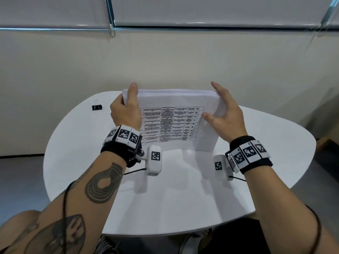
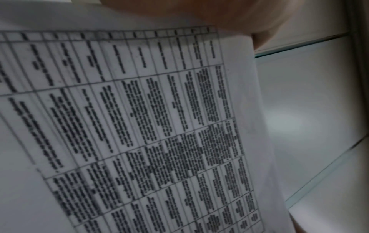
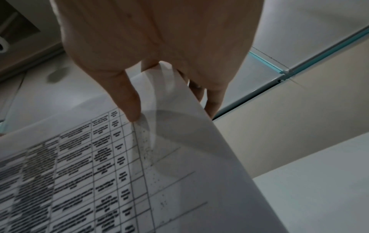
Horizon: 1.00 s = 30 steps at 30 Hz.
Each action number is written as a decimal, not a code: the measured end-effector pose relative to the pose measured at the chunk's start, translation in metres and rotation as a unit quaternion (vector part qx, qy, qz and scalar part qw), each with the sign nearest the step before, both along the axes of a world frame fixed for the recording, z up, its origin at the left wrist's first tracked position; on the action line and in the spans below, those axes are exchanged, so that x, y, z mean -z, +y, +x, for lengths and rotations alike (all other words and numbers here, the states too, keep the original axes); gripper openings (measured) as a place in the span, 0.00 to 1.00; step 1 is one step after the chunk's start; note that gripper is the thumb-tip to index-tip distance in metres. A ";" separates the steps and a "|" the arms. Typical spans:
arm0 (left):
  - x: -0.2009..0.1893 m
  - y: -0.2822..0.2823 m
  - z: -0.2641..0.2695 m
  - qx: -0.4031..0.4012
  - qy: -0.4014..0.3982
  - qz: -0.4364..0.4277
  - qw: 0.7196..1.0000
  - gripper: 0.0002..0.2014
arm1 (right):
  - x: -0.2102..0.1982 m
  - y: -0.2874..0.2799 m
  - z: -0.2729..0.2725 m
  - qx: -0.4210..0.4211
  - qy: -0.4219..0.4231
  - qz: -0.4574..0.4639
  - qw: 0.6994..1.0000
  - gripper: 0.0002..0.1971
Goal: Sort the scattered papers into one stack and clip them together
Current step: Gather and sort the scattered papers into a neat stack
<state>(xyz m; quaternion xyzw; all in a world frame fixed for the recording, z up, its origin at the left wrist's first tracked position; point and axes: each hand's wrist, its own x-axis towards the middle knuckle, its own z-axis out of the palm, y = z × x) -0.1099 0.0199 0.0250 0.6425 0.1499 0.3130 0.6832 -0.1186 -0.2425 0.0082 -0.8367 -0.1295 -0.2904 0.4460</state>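
Note:
A stack of white papers (image 1: 170,123) stands upright on its lower edge on the white table (image 1: 165,198), its printed table facing me. My left hand (image 1: 126,109) grips the stack's left edge, thumb over the top corner. My right hand (image 1: 223,114) holds the right edge, thumb on the front, fingers behind. The left wrist view is filled by the printed sheet (image 2: 139,126). In the right wrist view the thumb (image 3: 127,100) presses the front sheet (image 3: 159,173). A black binder clip (image 1: 96,106) lies on the table to the left of the stack.
The rounded table ends close behind the stack at a beige wall (image 1: 165,66). Bare tabletop lies between my wrists and the front edge. Grey floor (image 1: 20,180) shows to the left and a dark object (image 1: 328,143) on the floor at far right.

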 end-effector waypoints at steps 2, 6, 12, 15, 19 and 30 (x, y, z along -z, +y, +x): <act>0.003 0.001 0.000 -0.002 -0.009 0.006 1.000 0.26 | 0.001 0.000 0.000 0.017 -0.010 0.002 1.000 0.44; 0.005 0.002 0.000 0.021 -0.047 0.018 0.998 0.24 | 0.003 0.002 0.003 0.020 -0.032 -0.001 0.999 0.42; 0.018 0.010 -0.012 0.094 -0.046 0.088 0.991 0.28 | 0.011 0.011 0.004 0.045 -0.031 0.025 0.998 0.40; 0.029 0.019 -0.018 0.131 -0.038 0.124 0.983 0.30 | 0.015 0.009 0.002 0.031 -0.042 0.015 0.999 0.46; 0.032 0.029 -0.017 0.171 0.004 0.130 0.977 0.22 | 0.010 0.008 -0.002 0.080 -0.021 0.011 0.997 0.41; -0.047 0.014 -0.032 0.220 -0.150 0.321 0.909 0.19 | -0.094 0.040 -0.014 -0.004 0.045 -0.360 0.932 0.20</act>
